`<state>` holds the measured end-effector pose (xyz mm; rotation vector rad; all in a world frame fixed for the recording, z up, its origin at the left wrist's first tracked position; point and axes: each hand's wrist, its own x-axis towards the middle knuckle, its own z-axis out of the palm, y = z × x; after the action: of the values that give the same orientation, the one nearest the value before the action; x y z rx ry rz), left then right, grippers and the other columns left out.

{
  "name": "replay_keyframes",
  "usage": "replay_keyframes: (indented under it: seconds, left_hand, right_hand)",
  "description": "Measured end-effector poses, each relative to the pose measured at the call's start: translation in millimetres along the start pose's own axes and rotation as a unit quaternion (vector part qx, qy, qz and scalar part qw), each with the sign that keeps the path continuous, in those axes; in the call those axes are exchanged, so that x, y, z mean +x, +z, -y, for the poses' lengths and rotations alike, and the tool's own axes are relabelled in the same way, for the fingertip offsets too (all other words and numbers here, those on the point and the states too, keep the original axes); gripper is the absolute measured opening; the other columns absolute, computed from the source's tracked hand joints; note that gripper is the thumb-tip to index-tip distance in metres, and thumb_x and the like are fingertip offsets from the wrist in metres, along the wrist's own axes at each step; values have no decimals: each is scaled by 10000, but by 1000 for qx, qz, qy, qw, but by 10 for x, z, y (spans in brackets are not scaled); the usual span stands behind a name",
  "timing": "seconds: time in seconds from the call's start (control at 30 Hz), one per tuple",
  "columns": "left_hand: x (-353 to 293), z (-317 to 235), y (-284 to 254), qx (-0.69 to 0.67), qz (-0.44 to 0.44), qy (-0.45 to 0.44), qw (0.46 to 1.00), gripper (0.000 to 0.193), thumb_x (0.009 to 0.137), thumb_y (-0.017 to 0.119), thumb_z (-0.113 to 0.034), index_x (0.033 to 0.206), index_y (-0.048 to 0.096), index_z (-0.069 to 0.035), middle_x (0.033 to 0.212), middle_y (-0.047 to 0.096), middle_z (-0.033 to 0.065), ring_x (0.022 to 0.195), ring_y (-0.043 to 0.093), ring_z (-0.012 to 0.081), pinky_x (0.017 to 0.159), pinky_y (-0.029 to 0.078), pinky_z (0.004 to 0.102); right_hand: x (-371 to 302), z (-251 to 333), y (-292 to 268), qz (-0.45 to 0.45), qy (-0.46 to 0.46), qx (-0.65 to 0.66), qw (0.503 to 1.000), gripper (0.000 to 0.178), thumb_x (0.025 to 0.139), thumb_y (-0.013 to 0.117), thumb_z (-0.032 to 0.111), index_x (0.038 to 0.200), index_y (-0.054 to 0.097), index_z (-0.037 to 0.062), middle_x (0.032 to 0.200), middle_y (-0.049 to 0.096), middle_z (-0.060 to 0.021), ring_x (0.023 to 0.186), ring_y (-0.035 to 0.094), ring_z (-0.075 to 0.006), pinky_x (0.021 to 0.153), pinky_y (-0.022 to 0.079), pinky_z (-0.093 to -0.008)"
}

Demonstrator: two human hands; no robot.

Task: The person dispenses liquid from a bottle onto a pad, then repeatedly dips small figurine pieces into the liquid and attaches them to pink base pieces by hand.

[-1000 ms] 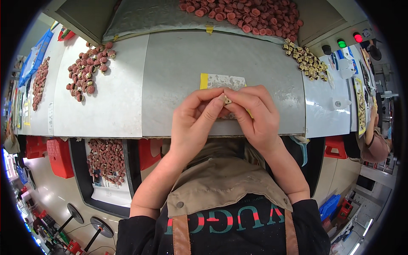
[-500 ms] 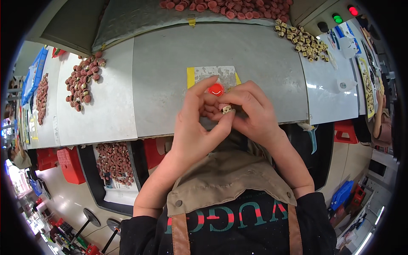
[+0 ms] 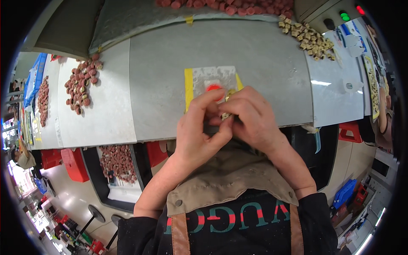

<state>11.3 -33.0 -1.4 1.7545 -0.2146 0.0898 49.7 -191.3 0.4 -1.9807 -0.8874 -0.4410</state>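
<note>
Close to the front edge of the grey table, my left hand [image 3: 196, 127] and my right hand [image 3: 256, 121] meet fingertip to fingertip. Between them they pinch a small piece [image 3: 225, 115]. Its cream and dark face shows; the fingers cover most of the rest. Just beyond my left fingertips is a bright red round thing [image 3: 213, 87], partly hidden by them. It rests on a pale, speckled mat [image 3: 212, 73] edged with yellow strips. Beside my right fingers a small yellowish thing [image 3: 230, 93] shows, too covered to make out.
Cream and dark brown blocks [image 3: 312, 40] are heaped at the far right. Pink ridged pieces [image 3: 229, 7] lie along the back. Finished-looking pink pieces with cream centres [image 3: 81, 85] lie at left. Below the edge, a dark bin [image 3: 95, 182] holds more pink pieces. Red stools [image 3: 74, 163] stand nearby.
My fingers have closed in more tightly around the small piece, so less of it shows. My left index finger has come down over part of the red round thing.
</note>
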Motion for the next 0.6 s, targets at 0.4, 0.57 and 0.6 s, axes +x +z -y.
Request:
replay_keyframes:
  seconds: [0.4, 0.57, 0.6]
  left_hand:
    - [664, 330, -1632, 614, -149, 132, 764, 234, 888, 578, -80, 1114, 622, -40, 1104, 593, 156, 1035, 548, 322, 887, 448, 406]
    - [1199, 183, -1190, 469, -56, 197, 859, 307, 854, 611, -126, 1149, 599, -46, 1107, 589, 173, 1078, 533, 357, 924, 422, 434]
    - [1339, 169, -1010, 448, -53, 224, 864, 308, 847, 622, -137, 1143, 600, -51, 1088, 599, 167, 1048, 550, 353, 901, 437, 430]
  right_hand:
    - [297, -589, -985, 12, 213, -160, 964, 149, 849, 646, 65, 977, 582, 24, 961, 592, -102, 856, 610, -246, 718, 488, -347]
    - [410, -1148, -1084, -6, 115, -359, 926, 167, 881, 603, 81, 1035, 568, 26, 967, 585, -149, 865, 603, -312, 725, 493, -371]
    - [422, -1172, -1071, -5, 108, -355, 929, 167, 881, 603, 81, 1035, 568, 26, 967, 585, -149, 865, 603, -312, 725, 493, -371]
